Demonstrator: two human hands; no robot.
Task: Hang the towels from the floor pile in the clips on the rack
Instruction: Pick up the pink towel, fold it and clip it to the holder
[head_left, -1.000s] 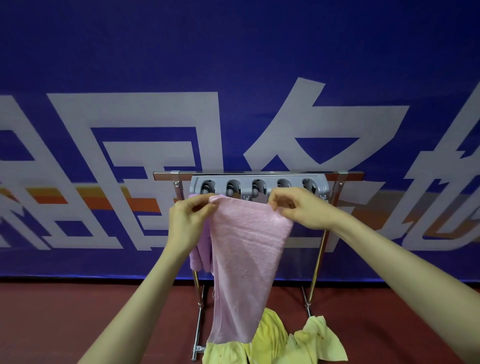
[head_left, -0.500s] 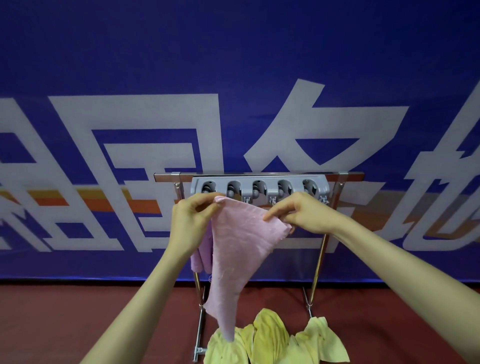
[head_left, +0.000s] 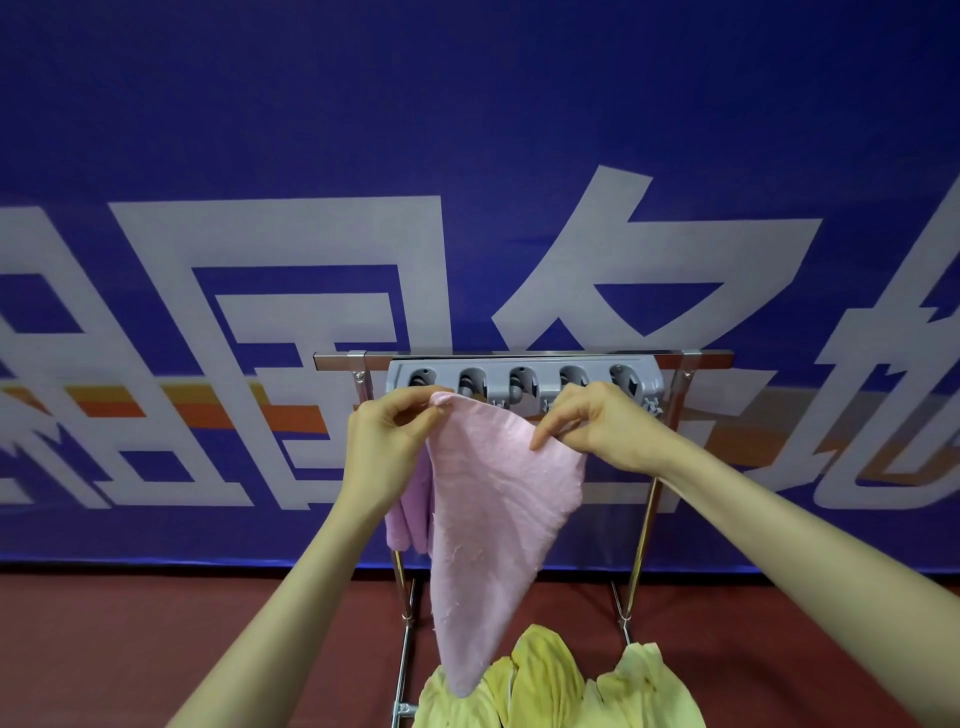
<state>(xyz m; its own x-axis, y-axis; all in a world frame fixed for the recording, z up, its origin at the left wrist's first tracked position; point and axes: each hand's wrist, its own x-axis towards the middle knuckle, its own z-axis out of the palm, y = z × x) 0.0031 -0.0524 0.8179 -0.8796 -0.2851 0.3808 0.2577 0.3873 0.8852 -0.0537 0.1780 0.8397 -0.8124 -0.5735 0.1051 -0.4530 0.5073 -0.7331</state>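
Towel (head_left: 498, 525), pink, hangs just in front of and below the clip bar (head_left: 524, 382), held up by both hands along its top edge; left hand (head_left: 387, 441) pinches the top corner between thumb and forefinger, right under the bar's first and second clips from the left, so that corner peaks almost touching the bar's lower rim; right hand (head_left: 592, 421) pinches the edge lower down, below the fourth clip, fingertips curled over the cloth; between the two grips the edge slopes down to the right, well short of level with the bar.

From those grips the cloth falls away downward, its long axis near vertical, tapering to a point that ends over the yellow towels (head_left: 550, 686) heaped on the floor at the foot of the rack (head_left: 641, 525); a second pink towel (head_left: 410, 509) hangs behind the left wrist, seemingly from the bar's left end, though its clip is hidden by the hand.

The left corner is the nearer to a clip, so I judge that it goes in first, pushed up and back into the second clip, which looks free; the third, fourth and fifth clips also look bare.

The move turns on that small gap between corner and clip mouth; the right hand's part is likely to keep the edge taut so the corner does not fold as it enters.
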